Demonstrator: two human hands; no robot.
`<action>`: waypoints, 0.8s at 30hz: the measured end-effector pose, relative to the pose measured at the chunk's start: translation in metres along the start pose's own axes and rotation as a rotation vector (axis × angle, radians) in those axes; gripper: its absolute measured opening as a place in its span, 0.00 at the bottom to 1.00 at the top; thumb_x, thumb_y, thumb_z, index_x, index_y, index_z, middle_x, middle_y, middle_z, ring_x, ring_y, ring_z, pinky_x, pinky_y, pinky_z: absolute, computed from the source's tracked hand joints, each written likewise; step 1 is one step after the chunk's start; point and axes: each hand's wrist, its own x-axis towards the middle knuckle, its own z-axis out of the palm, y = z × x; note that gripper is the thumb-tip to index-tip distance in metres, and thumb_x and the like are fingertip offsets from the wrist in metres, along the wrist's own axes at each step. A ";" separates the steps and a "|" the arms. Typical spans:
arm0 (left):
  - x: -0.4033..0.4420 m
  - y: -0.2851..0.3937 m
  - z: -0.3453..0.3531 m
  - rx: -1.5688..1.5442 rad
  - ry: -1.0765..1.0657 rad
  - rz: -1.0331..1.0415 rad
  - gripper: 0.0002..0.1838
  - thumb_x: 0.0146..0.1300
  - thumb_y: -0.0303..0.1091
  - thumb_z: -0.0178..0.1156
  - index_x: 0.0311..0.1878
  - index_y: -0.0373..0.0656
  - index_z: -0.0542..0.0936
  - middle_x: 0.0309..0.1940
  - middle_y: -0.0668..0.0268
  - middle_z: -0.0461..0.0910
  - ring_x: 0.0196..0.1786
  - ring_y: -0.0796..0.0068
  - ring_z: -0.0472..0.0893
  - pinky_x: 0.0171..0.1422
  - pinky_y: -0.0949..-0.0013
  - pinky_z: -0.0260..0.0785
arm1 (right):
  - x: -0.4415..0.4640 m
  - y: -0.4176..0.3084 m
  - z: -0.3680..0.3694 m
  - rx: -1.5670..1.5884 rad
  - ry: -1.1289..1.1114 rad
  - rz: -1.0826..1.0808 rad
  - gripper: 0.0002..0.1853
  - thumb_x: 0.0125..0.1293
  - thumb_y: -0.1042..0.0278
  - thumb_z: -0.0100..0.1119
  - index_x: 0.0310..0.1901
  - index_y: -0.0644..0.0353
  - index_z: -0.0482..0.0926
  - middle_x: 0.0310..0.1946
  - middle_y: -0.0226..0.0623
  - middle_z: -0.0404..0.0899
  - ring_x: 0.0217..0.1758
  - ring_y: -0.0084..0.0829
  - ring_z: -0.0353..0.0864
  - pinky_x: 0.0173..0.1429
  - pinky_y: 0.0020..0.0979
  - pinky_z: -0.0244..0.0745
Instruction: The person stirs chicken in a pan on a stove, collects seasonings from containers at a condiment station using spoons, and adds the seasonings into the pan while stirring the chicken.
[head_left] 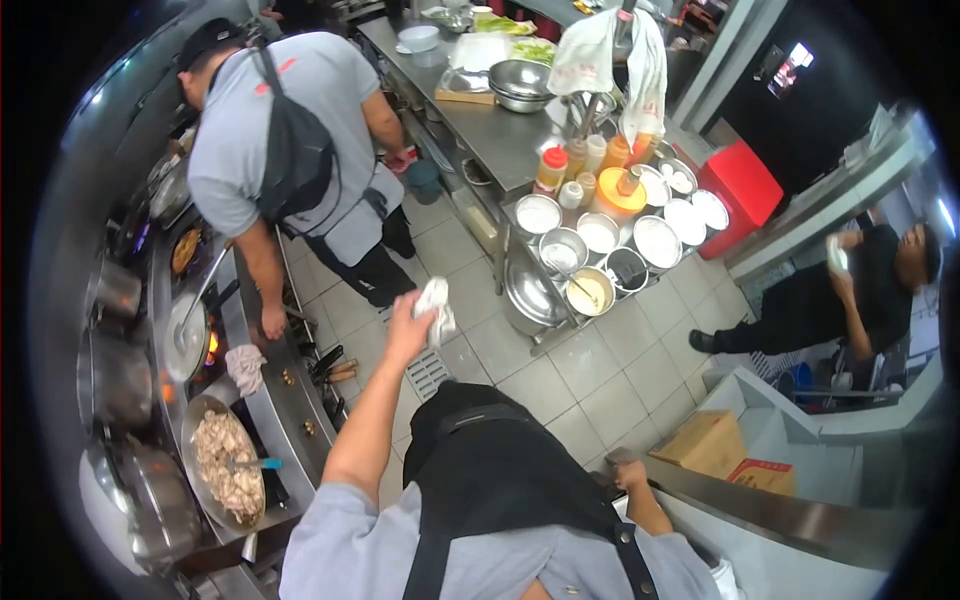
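My left hand (pixel 405 328) is stretched forward over the tiled floor, its fingers closed around a crumpled white cloth (pixel 435 308). Low at my right side, my right hand (pixel 630 474) is curled beside a steel counter edge; a dark greyish shape shows at its fingers, too small to make out. To my left a large pan (pixel 190 455) of cooked, pale meat pieces sits on the stove, with a blue-handled utensil (pixel 262 463) in it. Another cloth (pixel 245 369) lies on the stove's front ledge.
A co-worker in a grey shirt (pixel 330 85) stands ahead at the stove, near a wok (pixel 187 340) over flame. Seasoning tubs (pixel 657 243) and sauce bottles (pixel 551 170) crowd a steel table. Another person (pixel 850 290) stands at right; cardboard boxes (pixel 700 443) lie nearby.
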 end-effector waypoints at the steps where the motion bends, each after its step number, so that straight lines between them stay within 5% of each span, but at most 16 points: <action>1: 0.031 0.026 0.001 -0.014 0.003 -0.041 0.27 0.59 0.37 0.70 0.61 0.37 0.77 0.53 0.51 0.78 0.58 0.53 0.78 0.64 0.60 0.71 | -0.058 -0.021 0.000 0.134 -0.011 0.104 0.16 0.57 0.59 0.65 0.43 0.59 0.88 0.41 0.44 0.89 0.45 0.34 0.89 0.48 0.35 0.84; 7: 0.249 0.057 0.050 0.065 0.088 0.189 0.30 0.61 0.41 0.67 0.65 0.41 0.76 0.62 0.53 0.74 0.64 0.50 0.77 0.67 0.57 0.70 | -0.122 -0.054 0.054 0.257 -0.022 0.059 0.17 0.61 0.63 0.66 0.48 0.64 0.86 0.44 0.43 0.88 0.44 0.32 0.88 0.46 0.32 0.83; 13: 0.425 0.050 0.128 0.455 -0.059 0.247 0.36 0.63 0.48 0.65 0.74 0.52 0.70 0.77 0.57 0.62 0.77 0.49 0.62 0.77 0.53 0.61 | -0.160 -0.143 0.071 0.328 0.128 -0.030 0.18 0.65 0.67 0.66 0.53 0.68 0.84 0.46 0.43 0.88 0.42 0.30 0.88 0.44 0.29 0.82; 16: 0.481 0.015 0.179 0.614 -0.390 0.244 0.36 0.68 0.54 0.59 0.77 0.54 0.66 0.81 0.58 0.55 0.80 0.45 0.56 0.80 0.51 0.56 | -0.176 -0.221 0.071 0.513 0.190 0.059 0.19 0.67 0.69 0.67 0.56 0.70 0.82 0.48 0.43 0.88 0.44 0.30 0.88 0.46 0.28 0.81; 17: 0.493 -0.001 0.195 0.721 -0.422 0.329 0.34 0.75 0.59 0.47 0.78 0.55 0.64 0.81 0.57 0.55 0.81 0.45 0.53 0.82 0.47 0.50 | -0.183 -0.251 0.069 0.593 0.206 0.115 0.20 0.67 0.69 0.67 0.57 0.70 0.81 0.49 0.44 0.87 0.46 0.31 0.87 0.49 0.28 0.81; 21: 0.534 -0.004 0.205 0.712 -0.347 0.522 0.31 0.77 0.54 0.44 0.78 0.53 0.63 0.80 0.55 0.57 0.82 0.44 0.52 0.82 0.44 0.46 | -0.209 -0.306 0.071 0.563 0.208 0.212 0.22 0.69 0.68 0.66 0.61 0.70 0.79 0.50 0.42 0.87 0.53 0.31 0.86 0.58 0.29 0.78; 24: 0.561 -0.001 0.229 0.670 -0.292 0.509 0.32 0.77 0.54 0.44 0.78 0.50 0.63 0.80 0.56 0.57 0.82 0.45 0.51 0.83 0.45 0.45 | -0.179 -0.281 0.091 0.551 0.125 0.273 0.19 0.72 0.68 0.59 0.61 0.68 0.79 0.51 0.43 0.86 0.54 0.33 0.84 0.60 0.32 0.77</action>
